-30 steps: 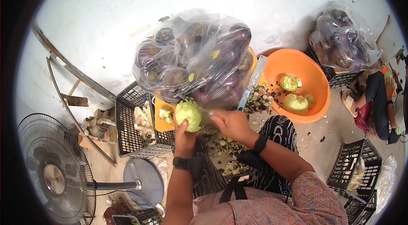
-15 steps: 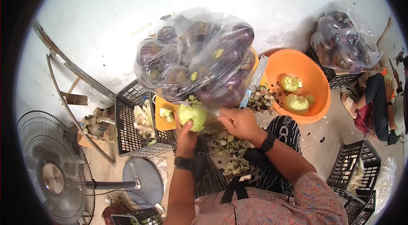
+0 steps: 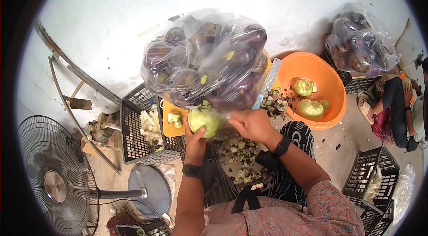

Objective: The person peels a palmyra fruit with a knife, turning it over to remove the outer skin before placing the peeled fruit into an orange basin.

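My left hand (image 3: 194, 140) is wrapped round a peeled, pale green round eggplant (image 3: 206, 125), with cut green bits on its top. Closed in a grip, my right hand (image 3: 252, 124) holds a knife (image 3: 221, 114); its thin blade reaches left across the top of the eggplant, and the handle is hidden in my fingers. Just beyond both hands sits a large clear plastic bag (image 3: 203, 64) of dark purple eggplants. Below them, chopped green and purple peelings (image 3: 243, 151) lie between my knees.
An orange basin (image 3: 336, 102) at right contains peeled pieces. At left are a black crate (image 3: 133, 142) and a standing fan (image 3: 55, 182). Another bag of eggplants (image 3: 356, 44) stands at back right, near another person (image 3: 397, 111). Black crates (image 3: 388, 164) stand at lower right.
The eggplant has turned a little in my left hand and shifted slightly right. The knife blade now lies across its top, with my right hand slightly lower.
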The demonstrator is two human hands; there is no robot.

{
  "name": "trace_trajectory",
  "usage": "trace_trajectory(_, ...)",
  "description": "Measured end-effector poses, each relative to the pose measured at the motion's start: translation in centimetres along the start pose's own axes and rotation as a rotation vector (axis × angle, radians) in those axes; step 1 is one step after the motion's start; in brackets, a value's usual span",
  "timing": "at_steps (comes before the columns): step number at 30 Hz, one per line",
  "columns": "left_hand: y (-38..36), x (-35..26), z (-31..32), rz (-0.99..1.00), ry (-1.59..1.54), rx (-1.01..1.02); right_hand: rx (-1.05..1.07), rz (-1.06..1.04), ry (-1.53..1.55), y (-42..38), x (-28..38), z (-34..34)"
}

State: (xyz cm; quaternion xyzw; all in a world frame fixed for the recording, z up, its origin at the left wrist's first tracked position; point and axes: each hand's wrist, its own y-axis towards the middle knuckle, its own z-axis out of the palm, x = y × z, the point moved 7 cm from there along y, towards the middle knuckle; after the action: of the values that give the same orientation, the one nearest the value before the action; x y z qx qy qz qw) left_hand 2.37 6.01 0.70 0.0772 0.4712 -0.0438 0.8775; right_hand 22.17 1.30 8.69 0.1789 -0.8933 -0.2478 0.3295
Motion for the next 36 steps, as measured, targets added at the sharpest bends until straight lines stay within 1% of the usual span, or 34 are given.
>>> trace_trajectory(5, -0.1, -0.2, 0.4, 0.009, 0.010, 0.002, 0.021, 0.005, -0.052, 0.6, 0.4, 0.6)
trace_trajectory(7, -0.1, -0.3, 0.4, 0.010, 0.027, -0.001, -0.028, -0.023, -0.032, 0.8, 0.4, 0.9)
trace_trajectory(14, -0.1, -0.1, 0.2, 0.007, 0.039, -0.013, -0.047, -0.022, -0.025, 1.3, 0.7, 1.8)
trace_trajectory(16, -0.1, -0.2, 0.4, 0.011, 0.046, -0.014, -0.020, 0.023, -0.025, 1.2, 0.3, 2.2)
trace_trajectory(20, -0.1, -0.1, 0.3, 0.011, 0.047, 0.001, -0.034, 0.056, -0.082, 1.0, -0.7, 2.6)
trace_trajectory(23, 0.0, 0.0, -0.3, 0.006, -0.031, 0.017, -0.058, 0.104, -0.022, 0.4, -2.3, 1.6)
trace_trajectory(25, 0.1, 0.5, -0.5, -0.074, -0.120, -0.009, -0.040, 0.157, -0.022, -0.4, -2.6, 1.0)
trace_trajectory(26, 0.0, 0.6, -0.5, -0.071, -0.128, -0.009, -0.036, 0.153, -0.029, -0.8, -2.5, 0.7)
trace_trajectory(28, 0.0, 0.0, 0.3, 0.015, -0.029, 0.015, -0.026, 0.196, -0.030, -1.3, -2.7, -0.3)
trace_trajectory(29, -0.1, -0.2, 0.6, 0.020, -0.039, 0.015, -0.022, 0.189, -0.040, -1.5, -2.7, -0.6)
trace_trajectory(31, -0.2, -0.3, 0.8, 0.019, -0.052, -0.004, -0.078, 0.135, 0.038, -1.9, -2.3, -1.4)
trace_trajectory(32, -0.1, -0.4, 0.7, 0.028, -0.062, -0.005, -0.075, 0.125, 0.032, -1.9, -2.2, -1.4)
trace_trajectory(34, -0.1, -0.3, 0.5, 0.020, 0.003, -0.007, -0.038, -0.002, -0.019, -2.0, -1.1, -1.0)
trace_trajectory(36, -0.2, -0.3, 0.6, 0.024, 0.008, -0.017, -0.037, -0.021, -0.035, -1.9, -0.5, -0.6)
